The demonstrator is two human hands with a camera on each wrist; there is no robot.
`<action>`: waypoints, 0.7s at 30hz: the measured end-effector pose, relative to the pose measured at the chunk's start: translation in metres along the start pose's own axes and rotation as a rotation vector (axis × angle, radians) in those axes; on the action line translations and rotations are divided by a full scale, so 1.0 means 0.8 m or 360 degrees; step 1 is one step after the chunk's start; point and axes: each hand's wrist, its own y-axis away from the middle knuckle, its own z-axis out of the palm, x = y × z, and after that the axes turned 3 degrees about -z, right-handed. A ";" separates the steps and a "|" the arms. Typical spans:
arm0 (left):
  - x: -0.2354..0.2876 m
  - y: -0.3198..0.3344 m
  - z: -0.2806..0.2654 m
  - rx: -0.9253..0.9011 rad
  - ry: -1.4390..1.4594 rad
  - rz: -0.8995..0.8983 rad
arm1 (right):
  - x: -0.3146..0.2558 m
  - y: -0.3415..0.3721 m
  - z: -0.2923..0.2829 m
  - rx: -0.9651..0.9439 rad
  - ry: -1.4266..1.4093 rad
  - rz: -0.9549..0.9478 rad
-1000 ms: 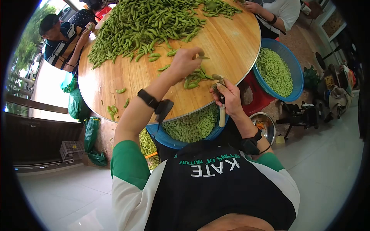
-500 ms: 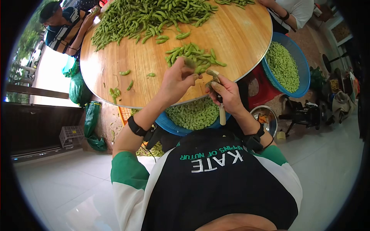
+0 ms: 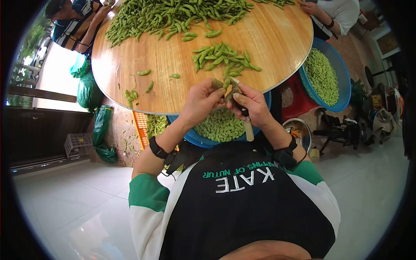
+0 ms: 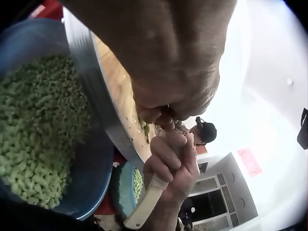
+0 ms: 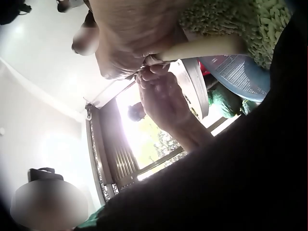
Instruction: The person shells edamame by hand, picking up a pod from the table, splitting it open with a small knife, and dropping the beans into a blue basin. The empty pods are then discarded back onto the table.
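The left hand [image 3: 203, 99] pinches a green pod [image 3: 226, 82] narrowly between thumb and fingers, holding it just in front of the other hand, over the near edge of the round wooden table [image 3: 277, 47]. The right hand [image 3: 253, 104] curls round a pale-handled tool [image 3: 248, 130], the handle pointing down; its working end is too hidden to make out. Below the hands, partly under the table, a blue basin [image 3: 189, 136] holds light green beans [image 3: 221, 125]. Just beyond the fingertips lies a small pile of pods [image 3: 212, 58], with a few loose pods [image 3: 149, 87] to the left and a large heap of pods [image 3: 173, 17] farther back. On the right stand a second blue basin [image 3: 345, 73], a red stool [image 3: 300, 102] and a metal bowl [image 3: 307, 141]. On the left, an orange basket [image 3: 141, 128] shows beside the table edge, near green bags [image 3: 102, 123]
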 end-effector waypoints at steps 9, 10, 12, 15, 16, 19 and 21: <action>0.002 0.005 0.000 -0.0092 -0.0031 -0.0076 | -0.004 0.001 0.001 -0.0117 -0.0294 0.0194; -0.001 0.006 -0.001 -0.0094 -0.0026 -0.0040 | -0.004 0.002 0.003 -0.0108 -0.0256 0.0200; -0.007 0.006 -0.001 -0.0098 -0.0018 -0.0007 | -0.004 0.003 0.005 -0.0095 -0.0216 0.0207; -0.021 0.006 0.001 -0.0013 -0.0166 0.0182 | -0.001 0.003 0.005 -0.0080 -0.0192 0.0180; -0.027 0.006 0.001 0.0045 -0.0292 0.0309 | 0.000 0.003 0.005 -0.0057 -0.0182 0.0167; -0.030 0.006 0.002 0.0103 -0.0345 0.0412 | 0.000 0.004 0.012 0.0022 -0.0187 0.0147; -0.027 0.006 0.001 0.0094 -0.0275 0.0388 | 0.000 0.004 0.013 0.0084 -0.0206 0.0133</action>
